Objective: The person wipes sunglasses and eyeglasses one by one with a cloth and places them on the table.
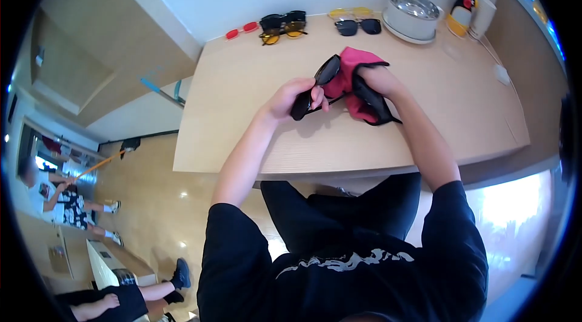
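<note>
Dark sunglasses are in my left hand, whose fingers are closed round one lens near the middle of the table. Just to the right is a pink cloth pouch with black edging. My right hand reaches into the folds of the pouch, and its fingers are hidden by the fabric. The pouch touches the sunglasses.
Along the wall lie red glasses, yellow-lensed glasses and dark sunglasses. A white pot, a penguin figure and a white cup stand at the back right. Two people are at the left.
</note>
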`<move>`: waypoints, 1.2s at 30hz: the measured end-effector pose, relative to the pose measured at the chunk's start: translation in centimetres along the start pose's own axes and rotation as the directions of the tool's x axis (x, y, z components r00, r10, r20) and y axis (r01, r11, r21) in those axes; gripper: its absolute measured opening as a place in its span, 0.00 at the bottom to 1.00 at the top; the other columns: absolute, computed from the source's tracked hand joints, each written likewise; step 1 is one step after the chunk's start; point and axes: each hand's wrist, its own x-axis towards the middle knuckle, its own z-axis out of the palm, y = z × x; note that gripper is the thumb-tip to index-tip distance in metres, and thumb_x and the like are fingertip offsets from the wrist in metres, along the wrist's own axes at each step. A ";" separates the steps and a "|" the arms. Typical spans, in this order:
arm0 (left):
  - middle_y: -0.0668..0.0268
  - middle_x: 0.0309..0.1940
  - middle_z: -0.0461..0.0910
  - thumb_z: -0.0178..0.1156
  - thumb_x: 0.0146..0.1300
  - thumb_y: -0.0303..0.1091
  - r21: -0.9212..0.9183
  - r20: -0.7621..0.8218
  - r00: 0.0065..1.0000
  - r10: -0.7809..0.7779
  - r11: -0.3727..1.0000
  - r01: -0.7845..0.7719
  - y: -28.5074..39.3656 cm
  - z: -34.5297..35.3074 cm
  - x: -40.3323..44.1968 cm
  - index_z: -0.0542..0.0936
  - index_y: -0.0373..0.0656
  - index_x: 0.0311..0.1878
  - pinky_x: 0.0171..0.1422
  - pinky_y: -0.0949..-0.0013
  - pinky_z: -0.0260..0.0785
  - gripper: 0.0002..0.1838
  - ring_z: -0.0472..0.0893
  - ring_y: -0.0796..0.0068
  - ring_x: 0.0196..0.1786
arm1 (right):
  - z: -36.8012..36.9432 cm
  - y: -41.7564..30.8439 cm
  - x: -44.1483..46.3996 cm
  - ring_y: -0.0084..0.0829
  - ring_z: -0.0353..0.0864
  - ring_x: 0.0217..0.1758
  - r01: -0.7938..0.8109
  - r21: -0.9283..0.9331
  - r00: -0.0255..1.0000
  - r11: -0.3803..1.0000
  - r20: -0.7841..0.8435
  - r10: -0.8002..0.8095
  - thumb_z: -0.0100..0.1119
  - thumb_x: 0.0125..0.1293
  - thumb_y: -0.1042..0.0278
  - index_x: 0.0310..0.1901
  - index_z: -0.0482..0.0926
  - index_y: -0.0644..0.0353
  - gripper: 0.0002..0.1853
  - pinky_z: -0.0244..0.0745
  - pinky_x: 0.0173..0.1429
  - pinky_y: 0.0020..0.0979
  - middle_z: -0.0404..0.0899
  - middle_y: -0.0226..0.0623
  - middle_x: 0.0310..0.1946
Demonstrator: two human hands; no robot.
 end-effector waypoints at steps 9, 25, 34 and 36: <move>0.66 0.22 0.70 0.39 0.68 0.43 -0.015 -0.064 0.991 0.120 0.993 -0.121 -0.6 -0.5 0.1 0.71 0.44 0.24 0.51 0.64 0.62 0.20 0.74 0.61 0.42 | -0.3 0.3 0.4 0.32 0.76 0.43 0.141 -0.332 0.989 0.933 0.100 -0.114 0.45 0.61 0.63 0.43 0.77 0.63 0.16 0.69 0.48 0.31 0.78 0.41 0.39; 0.62 0.30 0.75 0.42 0.67 0.41 -0.254 -0.482 0.817 0.317 0.842 -0.476 0.2 -2.6 -0.2 0.72 0.43 0.28 0.63 0.55 0.61 0.16 0.77 0.58 0.48 | 4.4 0.5 0.0 0.31 0.73 0.50 0.048 0.159 0.973 0.986 -0.231 -0.010 0.46 0.64 0.60 0.52 0.71 0.64 0.19 0.69 0.50 0.33 0.75 0.33 0.41; 0.63 0.30 0.74 0.39 0.69 0.45 -0.311 -0.389 0.911 0.135 0.912 -0.268 -1.2 -1.4 1.2 0.71 0.45 0.29 0.59 0.52 0.64 0.19 0.76 0.61 0.48 | 5.4 3.0 1.2 0.27 0.70 0.46 -0.027 0.629 0.988 0.777 -0.100 0.116 0.38 0.68 0.59 0.48 0.72 0.67 0.20 0.65 0.51 0.28 0.73 0.37 0.43; 0.63 0.30 0.74 0.38 0.70 0.44 -0.304 -0.437 0.847 0.303 0.837 -0.456 -0.9 -1.9 1.3 0.71 0.45 0.30 0.59 0.51 0.64 0.18 0.76 0.62 0.48 | 4.9 2.3 1.1 0.26 0.69 0.46 -0.128 0.397 0.900 0.909 -0.339 0.275 0.38 0.69 0.58 0.48 0.72 0.68 0.21 0.62 0.54 0.27 0.73 0.36 0.43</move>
